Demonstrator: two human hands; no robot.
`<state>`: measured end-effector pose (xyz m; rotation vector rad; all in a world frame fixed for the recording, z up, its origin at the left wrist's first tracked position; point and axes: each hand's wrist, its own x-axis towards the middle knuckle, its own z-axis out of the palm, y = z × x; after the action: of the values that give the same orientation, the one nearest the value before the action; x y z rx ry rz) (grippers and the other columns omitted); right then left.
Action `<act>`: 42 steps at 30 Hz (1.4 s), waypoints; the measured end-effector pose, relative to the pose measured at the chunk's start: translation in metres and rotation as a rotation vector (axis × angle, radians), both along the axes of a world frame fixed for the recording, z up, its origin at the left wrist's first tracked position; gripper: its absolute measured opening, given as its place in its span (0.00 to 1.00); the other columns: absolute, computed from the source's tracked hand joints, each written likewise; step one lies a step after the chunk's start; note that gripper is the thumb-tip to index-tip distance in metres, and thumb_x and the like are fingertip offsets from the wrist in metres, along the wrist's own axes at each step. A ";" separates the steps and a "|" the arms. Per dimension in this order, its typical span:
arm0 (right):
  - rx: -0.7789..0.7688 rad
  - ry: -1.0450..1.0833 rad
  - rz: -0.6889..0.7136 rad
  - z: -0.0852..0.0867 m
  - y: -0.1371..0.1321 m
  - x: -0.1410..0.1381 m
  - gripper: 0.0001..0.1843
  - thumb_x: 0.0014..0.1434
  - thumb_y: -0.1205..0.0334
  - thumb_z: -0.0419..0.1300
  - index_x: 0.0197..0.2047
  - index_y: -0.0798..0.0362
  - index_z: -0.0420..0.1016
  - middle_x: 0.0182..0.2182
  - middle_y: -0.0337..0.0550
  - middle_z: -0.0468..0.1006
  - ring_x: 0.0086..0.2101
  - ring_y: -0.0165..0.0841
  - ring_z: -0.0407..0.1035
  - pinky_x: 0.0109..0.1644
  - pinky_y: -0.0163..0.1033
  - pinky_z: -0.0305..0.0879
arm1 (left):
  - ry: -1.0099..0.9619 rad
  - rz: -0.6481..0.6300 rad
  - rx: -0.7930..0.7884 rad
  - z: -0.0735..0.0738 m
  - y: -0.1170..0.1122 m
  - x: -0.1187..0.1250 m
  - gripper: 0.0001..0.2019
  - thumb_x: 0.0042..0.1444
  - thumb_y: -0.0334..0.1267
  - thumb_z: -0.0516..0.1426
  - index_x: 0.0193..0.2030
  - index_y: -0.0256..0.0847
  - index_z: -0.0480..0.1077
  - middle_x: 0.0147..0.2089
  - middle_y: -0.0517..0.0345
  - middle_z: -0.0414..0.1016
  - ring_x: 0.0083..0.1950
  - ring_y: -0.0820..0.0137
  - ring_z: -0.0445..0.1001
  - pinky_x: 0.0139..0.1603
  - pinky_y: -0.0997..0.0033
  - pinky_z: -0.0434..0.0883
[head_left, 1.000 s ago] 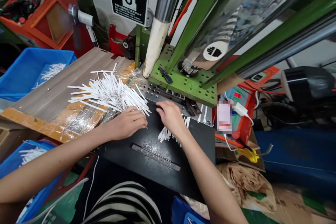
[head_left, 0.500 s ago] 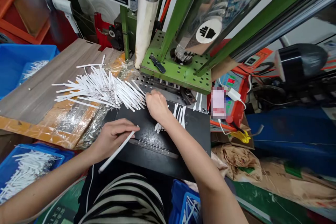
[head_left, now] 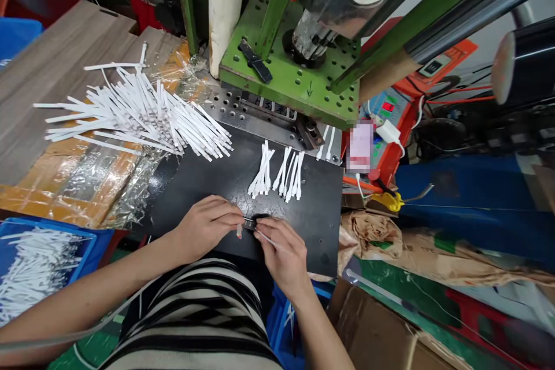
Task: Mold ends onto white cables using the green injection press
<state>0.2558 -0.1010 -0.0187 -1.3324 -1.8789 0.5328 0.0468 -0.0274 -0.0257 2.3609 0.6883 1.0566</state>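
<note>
Both my hands are low over the black work plate [head_left: 208, 185], close to its near edge, fingertips almost meeting. My left hand [head_left: 206, 224] is closed in a pinch, with a short white cable end [head_left: 239, 232] showing a reddish tip below its fingers. My right hand [head_left: 284, 248] pinches a thin white cable [head_left: 269, 240] that runs back over its fingers. Between the fingertips a small piece of a dark slotted metal strip [head_left: 249, 224] shows; the hands cover the rest. Beyond them lie small groups of white cables with wider ends [head_left: 288, 176].
A large heap of white cables [head_left: 143, 113] lies at the left on taped cardboard. The green press plate [head_left: 286, 63] stands behind the work plate. Blue bins [head_left: 82, 243] hold more cables at lower left. A phone [head_left: 361, 147] and red control box are at right.
My right hand has come back from the heap to the near edge, beside my left hand. My left hand has moved right, onto the metal strip. The view has shifted.
</note>
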 end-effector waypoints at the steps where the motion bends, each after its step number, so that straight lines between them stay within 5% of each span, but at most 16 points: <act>1: 0.021 -0.026 0.004 -0.002 0.000 -0.001 0.12 0.64 0.74 0.59 0.48 0.51 0.77 0.41 0.49 0.82 0.42 0.38 0.76 0.47 0.46 0.76 | 0.032 0.003 0.015 0.001 -0.001 0.001 0.05 0.65 0.28 0.56 0.44 0.39 0.72 0.42 0.55 0.81 0.41 0.72 0.79 0.47 0.67 0.75; 9: 0.089 -0.041 0.104 -0.006 0.007 0.002 0.14 0.63 0.77 0.56 0.47 0.50 0.73 0.39 0.50 0.79 0.41 0.39 0.75 0.42 0.48 0.75 | 0.161 0.023 0.193 0.009 -0.008 -0.001 0.06 0.65 0.28 0.55 0.47 0.37 0.72 0.44 0.53 0.82 0.44 0.68 0.79 0.48 0.63 0.71; 15: 0.064 -0.023 0.119 -0.004 0.010 0.002 0.13 0.63 0.77 0.56 0.45 0.50 0.72 0.39 0.50 0.79 0.41 0.39 0.74 0.43 0.48 0.75 | 0.190 0.005 0.089 0.002 -0.008 -0.001 0.05 0.66 0.29 0.55 0.46 0.37 0.70 0.42 0.57 0.81 0.43 0.71 0.79 0.51 0.62 0.67; 26: -0.030 0.014 0.179 0.007 0.017 0.005 0.11 0.65 0.75 0.56 0.44 0.53 0.75 0.40 0.50 0.78 0.43 0.38 0.73 0.46 0.46 0.75 | 0.203 0.019 0.148 0.004 -0.008 -0.009 0.07 0.65 0.27 0.55 0.48 0.35 0.71 0.45 0.51 0.81 0.46 0.67 0.78 0.51 0.60 0.65; 31: -0.351 -0.182 0.490 0.042 0.068 0.018 0.20 0.65 0.77 0.50 0.50 0.51 0.78 0.45 0.46 0.79 0.43 0.33 0.75 0.47 0.37 0.72 | 0.254 -0.023 0.140 0.008 -0.003 -0.009 0.04 0.66 0.28 0.55 0.44 0.35 0.71 0.42 0.54 0.81 0.42 0.69 0.77 0.48 0.64 0.65; 35: -0.267 -0.368 0.312 0.050 0.141 -0.016 0.14 0.67 0.71 0.54 0.49 0.54 0.79 0.42 0.47 0.80 0.43 0.37 0.75 0.47 0.38 0.67 | 0.392 -0.116 0.142 0.020 0.036 -0.025 0.07 0.69 0.37 0.54 0.46 0.39 0.72 0.45 0.57 0.79 0.47 0.68 0.74 0.45 0.67 0.65; 39: -0.240 -0.555 0.175 0.040 0.203 -0.074 0.09 0.66 0.64 0.58 0.44 0.56 0.80 0.42 0.51 0.80 0.43 0.40 0.74 0.45 0.39 0.65 | 0.648 0.140 0.337 0.025 0.092 -0.053 0.08 0.68 0.33 0.52 0.44 0.38 0.73 0.44 0.50 0.77 0.46 0.62 0.72 0.43 0.63 0.64; 42: -0.277 -0.647 0.193 0.038 0.219 -0.097 0.09 0.65 0.65 0.58 0.45 0.56 0.79 0.44 0.53 0.80 0.43 0.41 0.74 0.44 0.39 0.65 | 0.787 0.106 0.428 0.023 0.116 -0.063 0.09 0.68 0.32 0.52 0.38 0.38 0.71 0.39 0.51 0.75 0.41 0.61 0.72 0.41 0.60 0.64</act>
<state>0.1585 0.1185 0.0196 -1.6481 -2.5508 0.5096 -0.0158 0.0882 -0.0026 3.1693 0.9216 0.2748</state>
